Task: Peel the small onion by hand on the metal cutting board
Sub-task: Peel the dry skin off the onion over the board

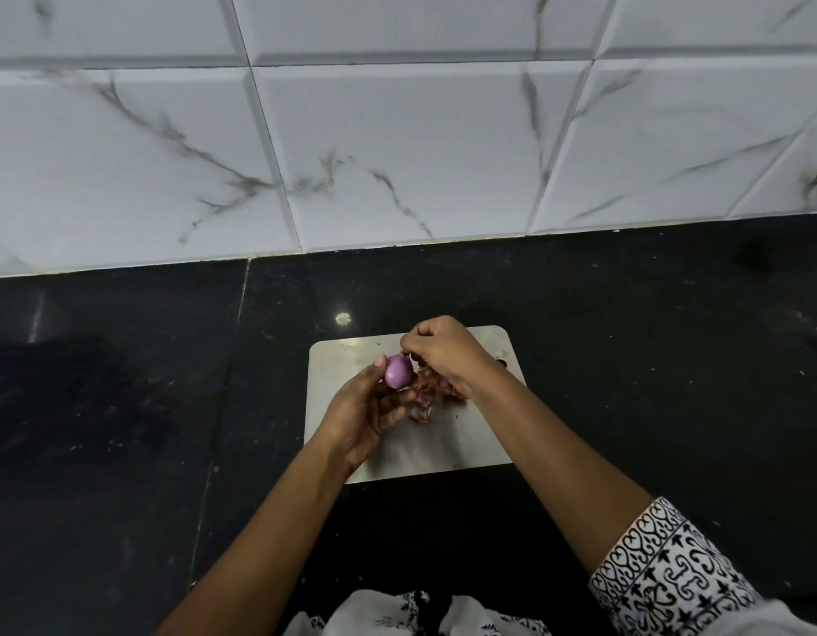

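Purple and slick, the small onion (399, 371) is sitting in my left hand (367, 410) above the metal cutting board (443, 447); my right hand (443, 351), at 2 o'clock, is pinching brittle skin (422, 397).

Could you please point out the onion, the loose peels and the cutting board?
onion (399, 371): head view, middle of its purple peeled side.
loose peels (422, 408): head view, reddish scrap on the board.
cutting board (448, 445): head view, bare metal near the front edge.
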{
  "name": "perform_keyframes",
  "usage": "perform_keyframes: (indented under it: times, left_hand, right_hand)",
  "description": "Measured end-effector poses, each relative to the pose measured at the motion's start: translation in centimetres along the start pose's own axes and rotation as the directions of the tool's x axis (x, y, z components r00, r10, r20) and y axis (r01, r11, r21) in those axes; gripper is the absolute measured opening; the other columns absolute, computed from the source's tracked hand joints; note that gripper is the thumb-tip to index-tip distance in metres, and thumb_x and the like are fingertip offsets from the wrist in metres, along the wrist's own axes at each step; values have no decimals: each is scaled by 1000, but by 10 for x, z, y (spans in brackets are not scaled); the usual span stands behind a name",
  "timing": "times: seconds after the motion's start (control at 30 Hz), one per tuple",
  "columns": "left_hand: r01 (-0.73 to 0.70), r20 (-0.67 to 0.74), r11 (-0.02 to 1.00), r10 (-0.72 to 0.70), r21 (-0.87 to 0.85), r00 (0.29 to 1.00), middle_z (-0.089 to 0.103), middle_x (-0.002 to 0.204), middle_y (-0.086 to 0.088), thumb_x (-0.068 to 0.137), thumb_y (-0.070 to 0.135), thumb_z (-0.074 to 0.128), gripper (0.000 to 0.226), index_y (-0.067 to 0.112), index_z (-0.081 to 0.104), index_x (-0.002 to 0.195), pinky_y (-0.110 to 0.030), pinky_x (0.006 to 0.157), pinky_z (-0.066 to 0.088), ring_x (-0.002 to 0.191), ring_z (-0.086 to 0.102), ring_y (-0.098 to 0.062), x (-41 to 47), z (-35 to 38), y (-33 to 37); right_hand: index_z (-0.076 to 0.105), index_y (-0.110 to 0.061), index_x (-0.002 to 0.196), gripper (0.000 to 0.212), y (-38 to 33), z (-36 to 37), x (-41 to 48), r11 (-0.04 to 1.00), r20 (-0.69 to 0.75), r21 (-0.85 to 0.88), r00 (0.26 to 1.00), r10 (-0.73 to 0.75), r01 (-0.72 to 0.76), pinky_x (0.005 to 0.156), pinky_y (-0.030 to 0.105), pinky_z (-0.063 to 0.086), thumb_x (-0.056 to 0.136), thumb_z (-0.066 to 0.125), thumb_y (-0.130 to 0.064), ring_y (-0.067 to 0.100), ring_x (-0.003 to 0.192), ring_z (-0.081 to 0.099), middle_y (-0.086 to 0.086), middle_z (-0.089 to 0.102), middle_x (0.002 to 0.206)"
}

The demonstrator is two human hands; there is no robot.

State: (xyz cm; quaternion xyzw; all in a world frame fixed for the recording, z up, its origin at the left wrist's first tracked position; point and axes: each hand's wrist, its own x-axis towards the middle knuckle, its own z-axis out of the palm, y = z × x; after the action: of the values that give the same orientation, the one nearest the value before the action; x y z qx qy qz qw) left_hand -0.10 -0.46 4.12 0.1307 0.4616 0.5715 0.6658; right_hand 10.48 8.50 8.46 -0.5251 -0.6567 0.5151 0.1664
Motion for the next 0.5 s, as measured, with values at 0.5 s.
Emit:
perform_keyframes:
  times: [0.5]
  left_hand:
    - [100,-163,982,-126,-157,978,75,73,-10,86,46,55,46,3,64,95,-19,53,57,62,72,-13,0,3,3]
  right_hand:
    - [39,-24,135,61,25,-11,-10,999,141,-27,989,-36,40,81,38,57,82,61,-1,26,100,61,9,50,129]
